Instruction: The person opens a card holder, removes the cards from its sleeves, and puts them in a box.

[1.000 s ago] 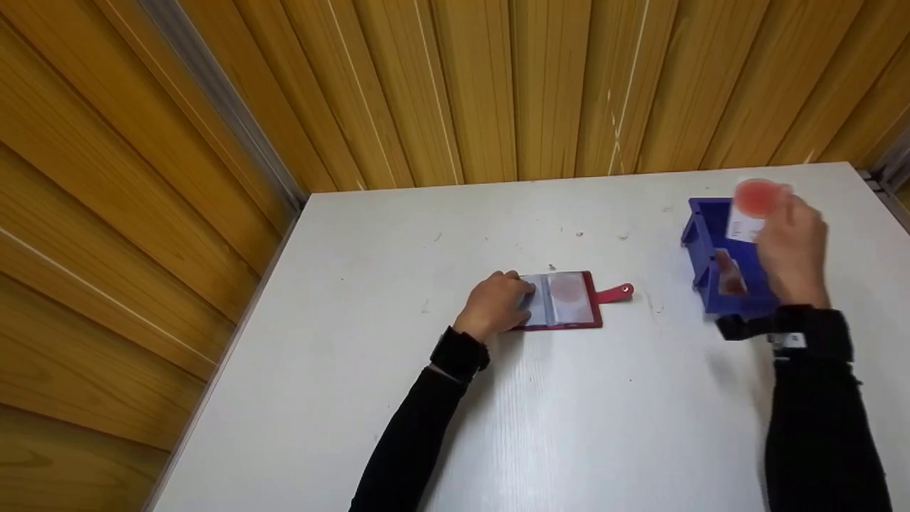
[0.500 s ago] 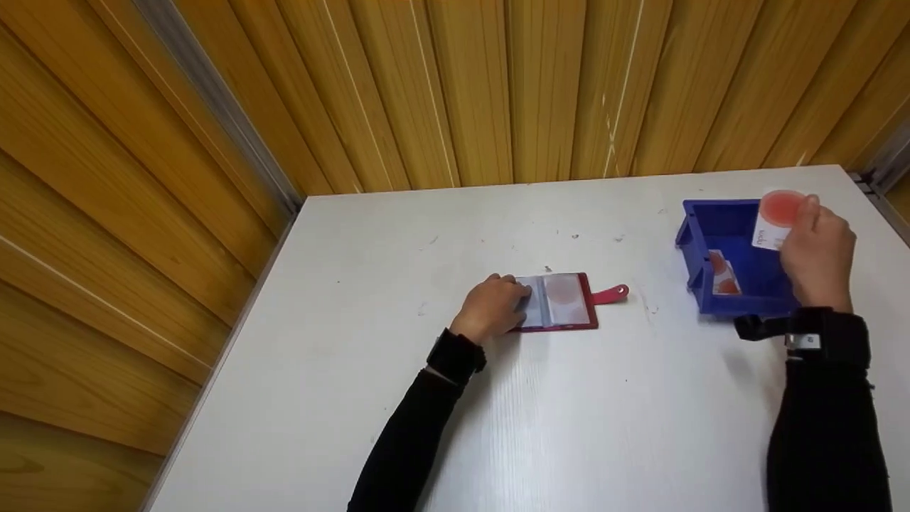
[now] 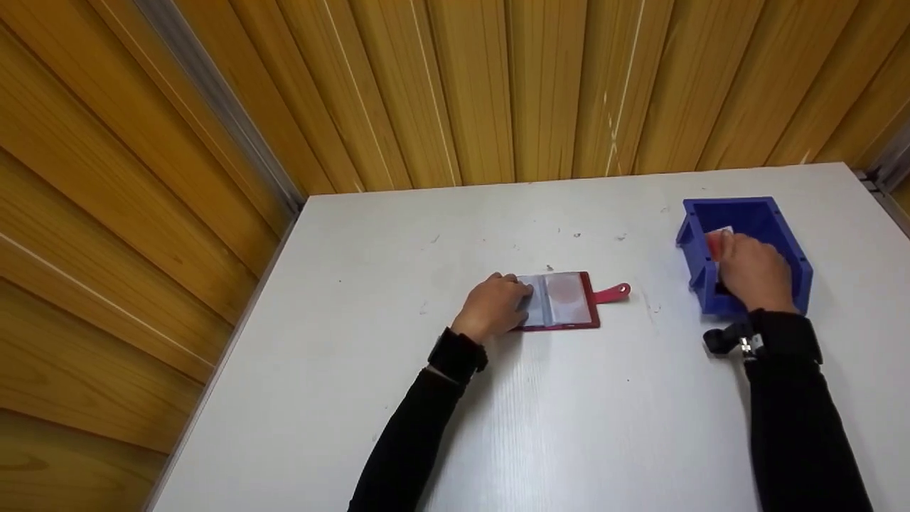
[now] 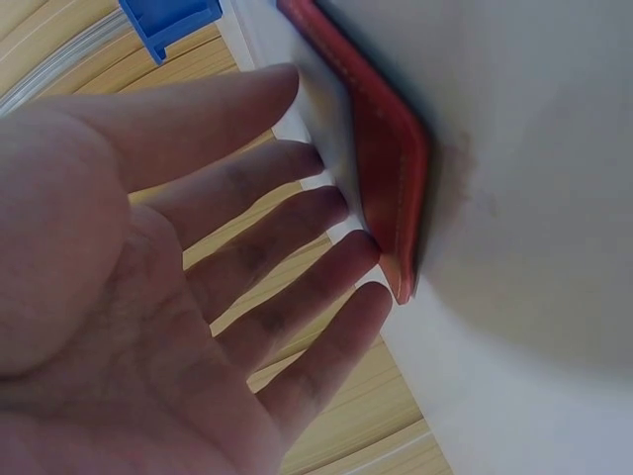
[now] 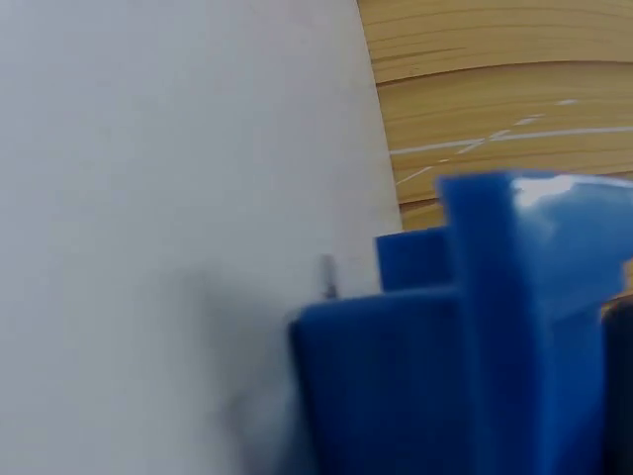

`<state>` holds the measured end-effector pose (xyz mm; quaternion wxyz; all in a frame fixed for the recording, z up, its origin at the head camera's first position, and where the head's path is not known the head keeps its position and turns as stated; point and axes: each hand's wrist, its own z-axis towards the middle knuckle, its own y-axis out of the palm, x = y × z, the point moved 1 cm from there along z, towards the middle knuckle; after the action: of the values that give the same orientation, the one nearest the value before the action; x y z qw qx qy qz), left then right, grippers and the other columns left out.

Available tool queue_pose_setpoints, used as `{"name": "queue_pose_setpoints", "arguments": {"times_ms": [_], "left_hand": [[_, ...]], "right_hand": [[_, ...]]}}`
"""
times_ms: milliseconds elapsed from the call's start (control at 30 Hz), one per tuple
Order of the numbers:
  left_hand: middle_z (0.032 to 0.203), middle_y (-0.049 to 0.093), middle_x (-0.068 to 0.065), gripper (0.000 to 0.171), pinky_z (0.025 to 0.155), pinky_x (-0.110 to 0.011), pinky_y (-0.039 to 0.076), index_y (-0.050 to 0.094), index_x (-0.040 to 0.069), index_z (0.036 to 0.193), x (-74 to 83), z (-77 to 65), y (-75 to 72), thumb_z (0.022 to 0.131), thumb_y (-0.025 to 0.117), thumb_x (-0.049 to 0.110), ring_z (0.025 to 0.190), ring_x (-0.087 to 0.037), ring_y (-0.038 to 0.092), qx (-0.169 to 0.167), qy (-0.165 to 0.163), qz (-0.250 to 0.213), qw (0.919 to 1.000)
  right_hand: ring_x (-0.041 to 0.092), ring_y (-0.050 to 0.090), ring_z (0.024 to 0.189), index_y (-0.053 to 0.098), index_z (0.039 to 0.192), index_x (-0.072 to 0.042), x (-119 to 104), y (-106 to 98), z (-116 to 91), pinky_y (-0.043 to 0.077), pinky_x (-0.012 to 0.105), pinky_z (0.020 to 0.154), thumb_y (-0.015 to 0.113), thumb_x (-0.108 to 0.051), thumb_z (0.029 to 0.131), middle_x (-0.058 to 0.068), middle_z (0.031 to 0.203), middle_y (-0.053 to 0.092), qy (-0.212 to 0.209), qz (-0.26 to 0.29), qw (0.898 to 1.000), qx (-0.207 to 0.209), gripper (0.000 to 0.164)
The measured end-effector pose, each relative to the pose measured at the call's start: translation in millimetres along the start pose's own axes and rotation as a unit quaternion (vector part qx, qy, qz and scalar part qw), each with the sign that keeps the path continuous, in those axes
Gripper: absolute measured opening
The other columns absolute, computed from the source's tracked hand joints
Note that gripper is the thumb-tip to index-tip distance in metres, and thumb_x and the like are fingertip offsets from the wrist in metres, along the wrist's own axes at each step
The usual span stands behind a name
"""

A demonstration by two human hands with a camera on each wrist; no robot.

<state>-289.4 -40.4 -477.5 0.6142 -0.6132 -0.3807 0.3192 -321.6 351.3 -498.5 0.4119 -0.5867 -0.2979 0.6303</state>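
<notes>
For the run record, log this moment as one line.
left hand: fingers on open red booklet; right hand: inside blue bin, at red-and-white card, grip unclear; bin: right of booklet

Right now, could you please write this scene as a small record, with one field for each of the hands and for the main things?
Left hand: fingers extended, touching the left side of the red holder
Right hand: inside the blue bin, at a red-and-white card; grip unclear
Holder state: lying open, clear sleeves showing, strap unfastened
Bin position: right of the holder in the head view
Surface: white table
Background: wood-patterned wall
</notes>
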Motion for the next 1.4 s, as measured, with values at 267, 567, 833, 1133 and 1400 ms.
{"name": "queue_pose_setpoints", "arguments": {"times_ms": [267, 567, 833, 1133, 1400], "left_hand": [[0.124, 0.072, -0.008, 0.037, 0.095, -0.036, 0.055, 0.071, 0.015, 0.133, 0.0, -0.5, -2.4, 0.096, 0.071, 0.02, 0.109, -0.025, 0.064, -0.003, -0.005, -0.008, 1.0], [0.124, 0.072, -0.007, 0.037, 0.094, -0.038, 0.056, 0.071, 0.016, 0.132, 0.0, -1.5, -2.0, 0.095, 0.073, 0.023, 0.11, -0.025, 0.065, -0.001, 0.001, 0.015, 0.9999], [0.125, 0.072, -0.008, 0.038, 0.093, -0.038, 0.056, 0.071, 0.016, 0.133, 0.2, -1.1, -1.3, 0.095, 0.072, 0.022, 0.11, -0.026, 0.065, -0.004, -0.002, 0.012, 0.9999], [0.126, 0.072, -0.007, 0.038, 0.096, -0.037, 0.055, 0.071, 0.017, 0.134, -0.9, -1.1, -2.0, 0.096, 0.071, 0.023, 0.11, -0.025, 0.064, -0.009, -0.009, 0.014, 0.9998], [0.126, 0.071, -0.007, 0.037, 0.095, -0.038, 0.056, 0.071, 0.016, 0.133, -0.2, -1.7, -1.9, 0.096, 0.072, 0.023, 0.111, -0.026, 0.065, -0.007, 0.0, 0.013, 0.9999]], "right_hand": [[0.031, 0.052, 0.064, 0.052, 0.083, 0.001, 0, 2, -8, 0.036, 0.039, 0.055, 0.026, -0.041, 0.114, 0.011, 0.067, 0.045, -0.014, -0.043, 0.996, -0.08, 0.058], [0.039, 0.058, 0.075, 0.056, 0.092, 0.01, -4, 7, -10, 0.046, 0.052, 0.065, 0.056, -0.026, 0.108, 0.025, 0.082, 0.056, 0.063, 0.001, 0.998, -0.004, 0.039], [0.046, 0.064, 0.088, 0.061, 0.113, 0.018, -7, 7, -11, 0.051, 0.061, 0.078, 0.058, -0.02, 0.106, 0.04, 0.109, 0.064, 0.074, 0.016, 0.997, 0.001, 0.039], [0.051, 0.063, 0.092, 0.063, 0.108, 0.018, -8, 3, -6, 0.049, 0.062, 0.081, 0.066, -0.017, 0.1, 0.04, 0.105, 0.065, 0.052, 0.049, 0.997, 0.04, 0.036], [0.022, 0.058, 0.08, 0.066, 0.125, 0.0, -37, -13, -6, 0.039, 0.025, 0.069, 0.06, -0.042, 0.102, 0.016, 0.089, 0.065, 0.042, 0.135, 0.981, 0.134, 0.049]]}}
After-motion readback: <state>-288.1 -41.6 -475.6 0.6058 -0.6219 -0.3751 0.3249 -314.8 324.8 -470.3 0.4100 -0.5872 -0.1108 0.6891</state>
